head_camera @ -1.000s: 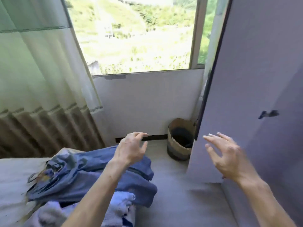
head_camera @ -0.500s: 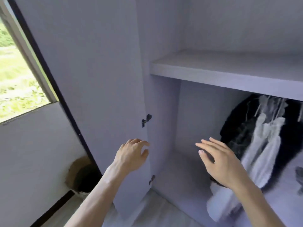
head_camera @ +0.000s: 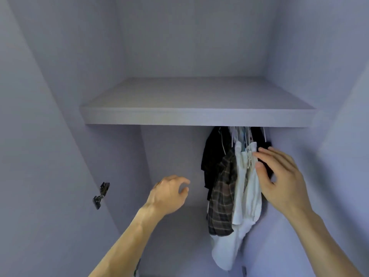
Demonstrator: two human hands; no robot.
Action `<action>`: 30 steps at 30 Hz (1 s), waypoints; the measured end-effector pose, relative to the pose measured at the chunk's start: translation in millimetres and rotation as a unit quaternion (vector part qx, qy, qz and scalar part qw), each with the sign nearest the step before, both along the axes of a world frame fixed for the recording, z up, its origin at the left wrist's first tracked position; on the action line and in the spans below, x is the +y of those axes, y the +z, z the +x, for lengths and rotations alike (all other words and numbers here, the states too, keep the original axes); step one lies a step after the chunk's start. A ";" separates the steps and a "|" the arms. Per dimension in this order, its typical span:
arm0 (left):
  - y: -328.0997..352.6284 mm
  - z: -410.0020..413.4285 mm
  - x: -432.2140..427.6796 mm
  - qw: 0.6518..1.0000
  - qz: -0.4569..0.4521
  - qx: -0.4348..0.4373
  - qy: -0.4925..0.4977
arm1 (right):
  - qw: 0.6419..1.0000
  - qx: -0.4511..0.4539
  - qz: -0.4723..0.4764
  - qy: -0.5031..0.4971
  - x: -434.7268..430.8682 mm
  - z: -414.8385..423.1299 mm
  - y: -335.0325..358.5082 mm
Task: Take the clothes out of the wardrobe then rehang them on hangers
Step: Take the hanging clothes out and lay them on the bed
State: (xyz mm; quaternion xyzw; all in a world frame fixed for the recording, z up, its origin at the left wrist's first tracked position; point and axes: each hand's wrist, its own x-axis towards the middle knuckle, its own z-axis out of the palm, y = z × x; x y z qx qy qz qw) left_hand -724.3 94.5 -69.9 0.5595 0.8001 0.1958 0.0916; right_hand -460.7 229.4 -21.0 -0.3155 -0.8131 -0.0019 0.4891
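Note:
I face an open pale-lilac wardrobe point(head_camera: 111, 156). Under its shelf point(head_camera: 195, 116) several garments hang bunched at the right: a black one point(head_camera: 211, 156), a dark plaid shirt point(head_camera: 221, 200) and white ones point(head_camera: 245, 196) on white hangers point(head_camera: 247, 154). My right hand point(head_camera: 279, 180) is open, fingers spread, right in front of the white garments and a dark one behind them; I cannot tell whether it touches them. My left hand point(head_camera: 169, 192) hovers lower left in the bare part of the compartment, fingers loosely curled, holding nothing.
The upper shelf holds nothing in view. A dark metal hinge point(head_camera: 100, 194) sits on the left side panel. The wardrobe's right wall point(head_camera: 329, 176) stands close beside the clothes. The hanging rail is hidden behind the shelf edge.
My view has swung right from the window and the bed with blue clothes into the wardrobe. My right hand rose up to the hanging garments; my left followed into the compartment.

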 end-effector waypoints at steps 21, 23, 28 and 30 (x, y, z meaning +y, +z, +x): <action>-73.1 81.0 263.5 0.984 -0.030 -0.170 0.051 | 0.933 0.099 0.280 -0.202 217.7 -71.6 -1.6; -77.1 88.5 272.9 0.978 0.009 -0.198 0.066 | 0.931 0.102 0.286 -0.204 219.5 -72.6 -2.9; -74.4 89.7 282.1 0.962 0.057 -0.234 0.126 | 0.935 0.101 0.275 -0.202 220.4 -73.7 -3.1; -70.9 85.4 280.7 0.959 0.053 -0.221 0.167 | 0.935 0.102 0.274 -0.202 220.1 -74.1 -3.4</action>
